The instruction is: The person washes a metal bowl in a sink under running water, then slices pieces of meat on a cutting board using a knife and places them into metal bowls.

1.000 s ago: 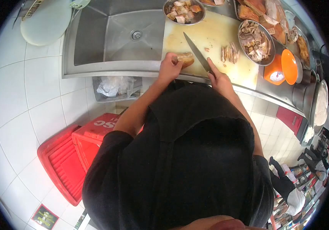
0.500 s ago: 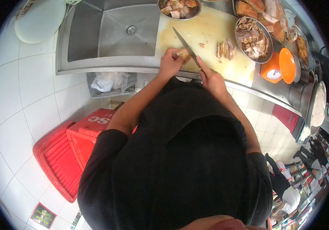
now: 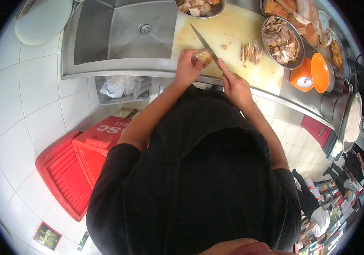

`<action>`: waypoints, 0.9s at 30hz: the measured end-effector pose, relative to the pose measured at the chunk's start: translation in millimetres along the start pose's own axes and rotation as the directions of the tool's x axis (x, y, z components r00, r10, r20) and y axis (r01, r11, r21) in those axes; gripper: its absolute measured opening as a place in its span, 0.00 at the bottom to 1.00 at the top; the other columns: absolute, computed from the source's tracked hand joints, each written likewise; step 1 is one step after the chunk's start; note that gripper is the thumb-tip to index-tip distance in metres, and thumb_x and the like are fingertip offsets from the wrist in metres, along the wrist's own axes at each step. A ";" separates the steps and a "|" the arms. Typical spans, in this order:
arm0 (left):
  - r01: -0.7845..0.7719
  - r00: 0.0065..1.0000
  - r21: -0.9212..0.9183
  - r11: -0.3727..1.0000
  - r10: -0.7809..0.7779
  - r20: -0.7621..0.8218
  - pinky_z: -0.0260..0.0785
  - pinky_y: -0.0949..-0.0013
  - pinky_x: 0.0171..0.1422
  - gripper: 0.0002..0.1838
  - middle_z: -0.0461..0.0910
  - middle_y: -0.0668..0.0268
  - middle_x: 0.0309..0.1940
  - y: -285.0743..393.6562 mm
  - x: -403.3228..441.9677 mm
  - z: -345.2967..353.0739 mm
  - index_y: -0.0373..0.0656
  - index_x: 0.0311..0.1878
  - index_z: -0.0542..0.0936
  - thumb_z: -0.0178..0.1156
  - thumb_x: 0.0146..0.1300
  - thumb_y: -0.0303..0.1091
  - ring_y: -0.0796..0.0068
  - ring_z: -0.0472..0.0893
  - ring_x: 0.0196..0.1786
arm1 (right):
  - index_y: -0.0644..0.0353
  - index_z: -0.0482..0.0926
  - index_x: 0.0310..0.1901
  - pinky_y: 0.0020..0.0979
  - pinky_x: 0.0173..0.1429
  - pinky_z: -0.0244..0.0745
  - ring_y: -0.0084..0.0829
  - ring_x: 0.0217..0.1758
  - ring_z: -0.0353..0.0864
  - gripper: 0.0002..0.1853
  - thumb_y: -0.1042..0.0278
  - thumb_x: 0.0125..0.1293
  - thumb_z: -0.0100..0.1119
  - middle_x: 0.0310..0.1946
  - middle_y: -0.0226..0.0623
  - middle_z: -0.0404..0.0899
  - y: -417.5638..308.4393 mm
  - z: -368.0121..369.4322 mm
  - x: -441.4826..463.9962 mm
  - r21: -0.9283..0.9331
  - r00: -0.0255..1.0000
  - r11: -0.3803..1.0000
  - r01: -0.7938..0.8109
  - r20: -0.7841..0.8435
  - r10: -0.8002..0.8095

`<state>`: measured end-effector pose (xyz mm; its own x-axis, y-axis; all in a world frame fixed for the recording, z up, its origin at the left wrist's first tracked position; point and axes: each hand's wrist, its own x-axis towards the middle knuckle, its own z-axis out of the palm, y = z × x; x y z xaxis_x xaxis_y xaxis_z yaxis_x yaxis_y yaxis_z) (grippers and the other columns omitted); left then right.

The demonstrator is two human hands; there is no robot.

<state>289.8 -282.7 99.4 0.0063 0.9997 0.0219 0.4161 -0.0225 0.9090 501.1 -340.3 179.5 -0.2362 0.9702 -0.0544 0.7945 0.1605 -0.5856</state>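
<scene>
My left hand [image 3: 188, 67] is closed on a piece of meat [image 3: 203, 58] near the front edge of the pale cutting board [image 3: 230, 25]. In my right hand [image 3: 235, 82] is the handle of a long knife [image 3: 206, 45]. Its blade points up and to the left and lies against or just over the right side of the meat; contact is hard to tell. Several sliced strips of meat [image 3: 251, 52] lie on the board to the right. Beyond them stands a metal bowl [image 3: 282, 42] of cut meat. Another bowl [image 3: 199, 9] of meat chunks is at the board's far edge.
A steel sink [image 3: 124, 36] is left of the board. An orange scale [image 3: 303, 76] and metal pots [image 3: 329, 104] stand to the right. Large meat slabs [image 3: 276, 9] lie at the back right. Red crates [image 3: 65, 168] are below left. Other people [image 3: 315, 212] are at the far lower right.
The knife in my right hand has moved left to the meat. My left hand has turned the meat slightly. The whole view has shifted a little.
</scene>
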 end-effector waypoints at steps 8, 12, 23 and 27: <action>-0.095 0.994 -0.008 0.995 0.096 0.058 0.80 0.61 0.43 0.18 0.77 0.55 0.47 -3.4 3.4 -0.8 0.37 0.53 0.77 0.67 0.60 0.20 0.62 0.83 0.38 | 0.37 0.67 0.79 0.51 0.45 0.82 0.55 0.39 0.87 0.36 0.73 0.72 0.63 0.37 0.52 0.87 -0.1 9.9 -1.4 0.014 1.000 1.000 0.024 -0.012 -0.024; -0.088 0.993 -0.002 0.996 0.088 0.075 0.80 0.66 0.44 0.20 0.77 0.58 0.48 -0.6 3.4 -2.0 0.39 0.57 0.79 0.70 0.61 0.22 0.67 0.83 0.39 | 0.36 0.66 0.80 0.51 0.43 0.82 0.54 0.36 0.87 0.36 0.71 0.72 0.63 0.34 0.52 0.86 -0.8 3.7 1.0 0.006 1.000 1.000 -0.013 -0.021 0.013; -0.356 0.933 0.162 0.920 0.340 0.120 0.80 0.55 0.53 0.22 0.79 0.53 0.52 7.2 15.6 -8.1 0.43 0.59 0.79 0.71 0.62 0.33 0.50 0.84 0.48 | 0.32 0.62 0.82 0.52 0.39 0.82 0.54 0.31 0.85 0.37 0.67 0.74 0.61 0.30 0.51 0.84 -2.8 -10.7 14.7 0.002 0.990 0.998 0.062 -0.128 -0.061; -0.257 0.957 0.118 0.959 0.235 0.170 0.78 0.52 0.56 0.21 0.79 0.52 0.51 4.8 14.0 -6.9 0.42 0.58 0.80 0.70 0.62 0.34 0.47 0.83 0.52 | 0.32 0.63 0.81 0.50 0.41 0.83 0.54 0.32 0.87 0.37 0.69 0.74 0.60 0.29 0.52 0.85 16.4 12.9 23.0 -0.181 0.991 0.982 -0.056 0.107 0.076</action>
<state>285.7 -268.9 106.9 0.2582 0.9520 0.1645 0.5047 -0.2781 0.8173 501.5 -317.7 158.3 -0.2338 0.9544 -0.1854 0.8947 0.1366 -0.4252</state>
